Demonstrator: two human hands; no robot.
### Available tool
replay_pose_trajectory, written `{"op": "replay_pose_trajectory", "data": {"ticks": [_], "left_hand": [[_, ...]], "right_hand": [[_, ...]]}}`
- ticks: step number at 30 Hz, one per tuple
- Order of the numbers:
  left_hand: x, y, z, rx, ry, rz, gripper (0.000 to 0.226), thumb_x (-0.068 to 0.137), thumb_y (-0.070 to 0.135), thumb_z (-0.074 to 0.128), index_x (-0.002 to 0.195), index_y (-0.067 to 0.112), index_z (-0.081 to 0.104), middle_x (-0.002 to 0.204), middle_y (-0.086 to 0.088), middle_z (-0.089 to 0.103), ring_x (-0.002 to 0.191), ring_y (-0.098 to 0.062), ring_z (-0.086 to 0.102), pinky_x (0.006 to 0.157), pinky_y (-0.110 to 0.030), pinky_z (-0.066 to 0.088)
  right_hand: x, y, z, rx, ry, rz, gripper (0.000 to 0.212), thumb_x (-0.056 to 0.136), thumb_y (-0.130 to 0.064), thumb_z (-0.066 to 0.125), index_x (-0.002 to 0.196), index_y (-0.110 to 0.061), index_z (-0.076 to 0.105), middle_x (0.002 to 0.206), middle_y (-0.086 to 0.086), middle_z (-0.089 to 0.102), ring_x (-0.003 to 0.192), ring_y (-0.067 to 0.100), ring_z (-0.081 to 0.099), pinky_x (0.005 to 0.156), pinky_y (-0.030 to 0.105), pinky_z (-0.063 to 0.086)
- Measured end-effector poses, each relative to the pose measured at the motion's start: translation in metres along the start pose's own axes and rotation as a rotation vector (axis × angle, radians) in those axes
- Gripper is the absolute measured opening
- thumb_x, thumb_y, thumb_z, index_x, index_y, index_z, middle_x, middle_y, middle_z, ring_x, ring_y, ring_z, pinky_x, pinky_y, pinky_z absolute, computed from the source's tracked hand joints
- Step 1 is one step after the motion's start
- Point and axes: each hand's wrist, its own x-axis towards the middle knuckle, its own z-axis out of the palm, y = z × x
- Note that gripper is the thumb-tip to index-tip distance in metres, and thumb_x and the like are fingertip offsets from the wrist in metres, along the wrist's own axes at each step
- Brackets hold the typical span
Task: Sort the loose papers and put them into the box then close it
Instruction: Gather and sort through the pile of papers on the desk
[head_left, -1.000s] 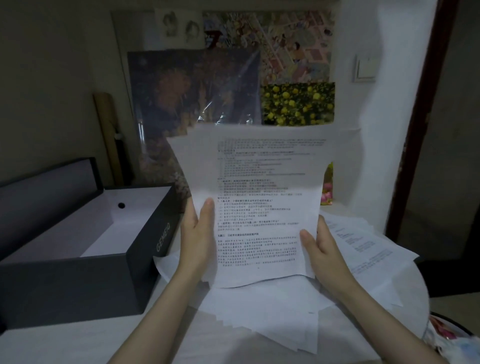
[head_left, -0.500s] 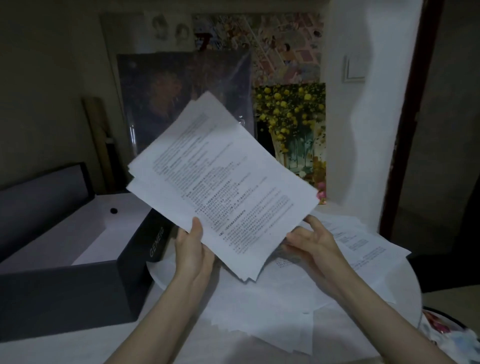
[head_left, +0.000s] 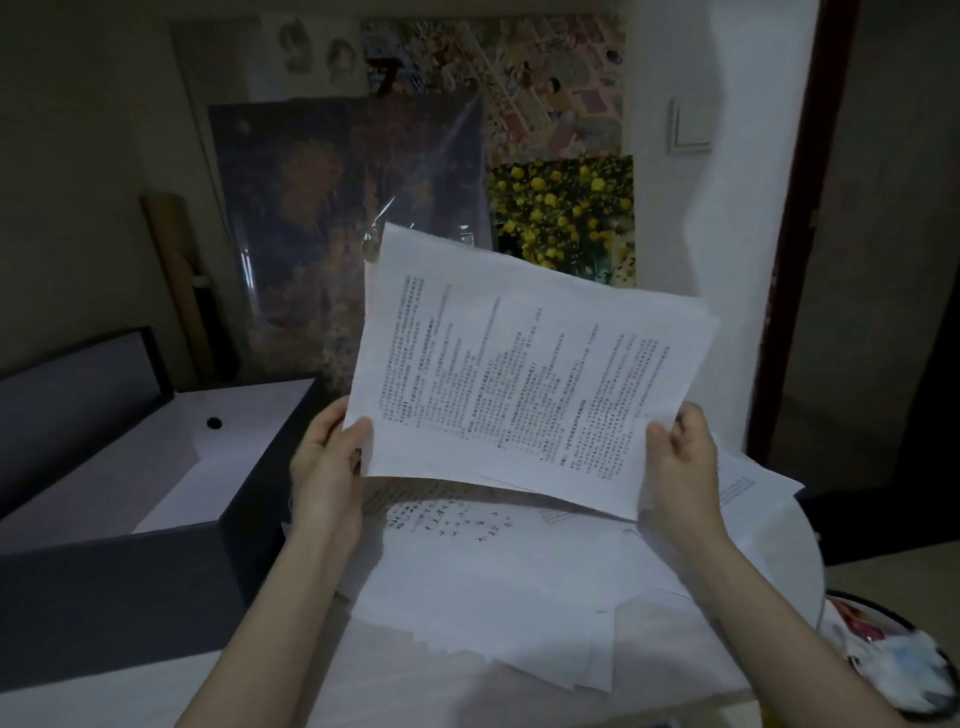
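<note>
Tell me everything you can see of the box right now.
The box sits on the table's left, left of the loose papers. It looks like stiff card, dark grey outside, white inside, with a small dark round spot on the inner floor. Its lid stands open at the back left. Nothing shows in the visible interior. The left hand is near its right wall; contact cannot be told.

A printed sheaf of papers (head_left: 524, 384) was held sideways above loose white sheets (head_left: 498, 587) scattered across the surface; at nine o'clock, the dark box (head_left: 119, 582) stood open, its interior white.
</note>
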Motion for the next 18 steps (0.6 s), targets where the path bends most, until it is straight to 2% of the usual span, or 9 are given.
{"op": "replay_pose_trajectory", "data": {"ticks": [4, 5, 7, 8, 10, 12, 15, 16, 18], "left_hand": [[-0.01, -0.007, 0.006, 0.417, -0.018, 0.327, 0.025, 0.097, 0.023, 0.051, 0.122, 0.024, 0.051, 0.114, 0.009, 0.061, 0.11, -0.015, 0.058, 0.084, -0.029, 0.048], [-0.011, -0.01, 0.007, 0.487, -0.018, 0.366, 0.027, 0.097, 0.029, 0.049, 0.123, 0.027, 0.047, 0.115, 0.01, 0.058, 0.112, -0.016, 0.056, 0.086, -0.031, 0.048], [-0.009, -0.014, 0.005, 0.584, 0.008, 0.395, 0.029, 0.093, 0.043, 0.044, 0.121, 0.035, 0.042, 0.119, 0.01, 0.055, 0.118, -0.021, 0.05, 0.095, -0.043, 0.046], [-0.009, -0.016, 0.004, 0.603, 0.022, 0.4, 0.028, 0.092, 0.047, 0.042, 0.119, 0.037, 0.041, 0.119, 0.009, 0.055, 0.119, -0.023, 0.049, 0.096, -0.048, 0.046], [-0.009, -0.015, 0.003, 0.592, 0.058, 0.422, 0.02, 0.094, 0.042, 0.043, 0.112, 0.033, 0.043, 0.111, 0.009, 0.057, 0.112, -0.022, 0.053, 0.092, -0.048, 0.048], [-0.011, -0.012, 0.005, 0.521, 0.09, 0.429, 0.018, 0.097, 0.035, 0.046, 0.112, 0.026, 0.043, 0.104, 0.011, 0.058, 0.103, -0.017, 0.058, 0.083, -0.04, 0.051], [-0.017, -0.003, 0.009, 0.402, 0.1, 0.437, 0.034, 0.097, 0.031, 0.048, 0.127, 0.015, 0.039, 0.108, 0.008, 0.058, 0.097, -0.007, 0.059, 0.075, -0.023, 0.046], [-0.018, -0.003, 0.01, 0.377, 0.103, 0.443, 0.037, 0.098, 0.029, 0.048, 0.13, 0.014, 0.038, 0.109, 0.008, 0.058, 0.095, -0.001, 0.057, 0.074, -0.019, 0.044], [-0.019, -0.002, 0.011, 0.337, 0.111, 0.434, 0.036, 0.098, 0.028, 0.047, 0.131, 0.016, 0.038, 0.104, 0.014, 0.057, 0.091, 0.003, 0.056, 0.071, -0.016, 0.042]], "right_hand": [[-0.007, -0.003, -0.002, -0.144, -0.01, -0.158, 0.025, 0.101, -0.01, 0.034, 0.09, -0.026, 0.05, 0.09, -0.001, 0.066, 0.082, 0.023, 0.062, 0.072, 0.043, 0.052], [-0.009, -0.004, -0.002, -0.166, -0.02, -0.179, 0.027, 0.102, -0.011, 0.034, 0.089, -0.028, 0.05, 0.089, -0.002, 0.065, 0.081, 0.022, 0.061, 0.07, 0.041, 0.051], [-0.011, -0.005, -0.002, -0.188, -0.038, -0.197, 0.03, 0.102, -0.011, 0.033, 0.088, -0.031, 0.049, 0.089, -0.001, 0.064, 0.082, 0.023, 0.061, 0.071, 0.041, 0.051], [-0.012, -0.005, -0.002, -0.189, -0.045, -0.194, 0.031, 0.103, -0.011, 0.033, 0.087, -0.032, 0.049, 0.088, -0.002, 0.064, 0.082, 0.022, 0.061, 0.071, 0.041, 0.05], [-0.012, -0.006, -0.002, -0.187, -0.059, -0.192, 0.03, 0.103, -0.012, 0.034, 0.088, -0.033, 0.05, 0.089, -0.004, 0.065, 0.082, 0.02, 0.062, 0.072, 0.04, 0.051], [-0.012, -0.006, -0.003, -0.169, -0.087, -0.209, 0.025, 0.102, -0.012, 0.037, 0.097, -0.031, 0.052, 0.096, -0.003, 0.066, 0.089, 0.02, 0.064, 0.077, 0.038, 0.053], [-0.012, -0.008, -0.003, -0.147, -0.162, -0.21, 0.016, 0.098, -0.01, 0.046, 0.108, -0.023, 0.049, 0.102, -0.01, 0.066, 0.095, 0.005, 0.066, 0.076, 0.019, 0.054], [-0.012, -0.009, -0.003, -0.13, -0.178, -0.196, 0.016, 0.098, -0.01, 0.047, 0.11, -0.019, 0.048, 0.103, -0.01, 0.065, 0.095, 0.001, 0.066, 0.074, 0.016, 0.054], [-0.014, -0.01, -0.003, -0.087, -0.203, -0.169, 0.019, 0.097, -0.011, 0.048, 0.115, -0.015, 0.047, 0.109, -0.008, 0.066, 0.1, 0.002, 0.065, 0.077, 0.019, 0.055]]}}
